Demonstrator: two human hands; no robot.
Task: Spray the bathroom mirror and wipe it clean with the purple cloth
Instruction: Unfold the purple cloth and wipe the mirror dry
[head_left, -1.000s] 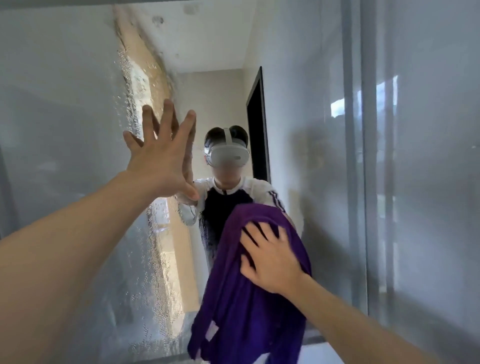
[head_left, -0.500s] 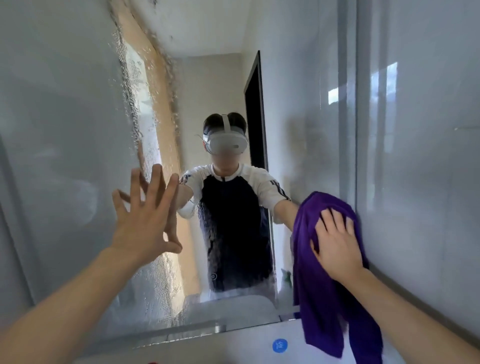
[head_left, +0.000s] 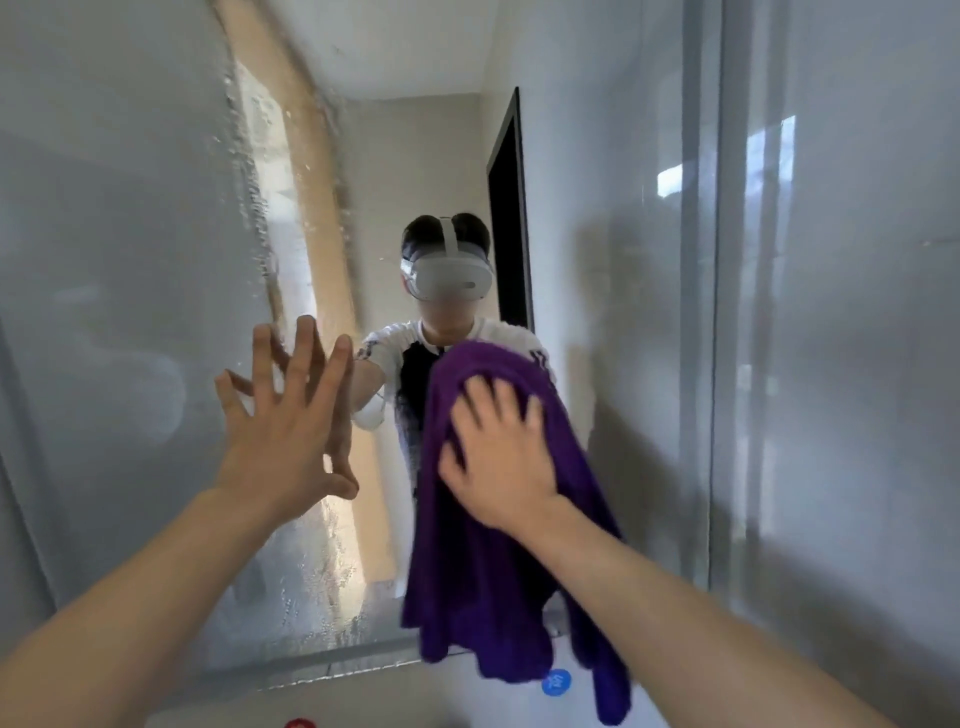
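While the bathroom mirror (head_left: 130, 260) fills most of the view, its left half carries a band of droplets and streaks running down beside the reflected beam, and that wet band looks like the part most in need of wiping. Against the lower middle of the glass hangs the purple cloth (head_left: 493, 582), its upper part spread flat on the mirror and its loose tail dangling below the mirror's bottom edge. Pressing it there is the right hand (head_left: 498, 467), with fingers (head_left: 475, 400) splayed straight and flat on the cloth, not curled round it. To its left, the left hand (head_left: 283, 436) is braced on the wet glass, fingers spread wide and holding nothing. To do this step well, I judge the palm should keep even pressure, carry the cloth in overlapping passes across into the droplet band, and gather the hanging tail so it does not drag; the bracing hand may leave prints to wipe afterwards.
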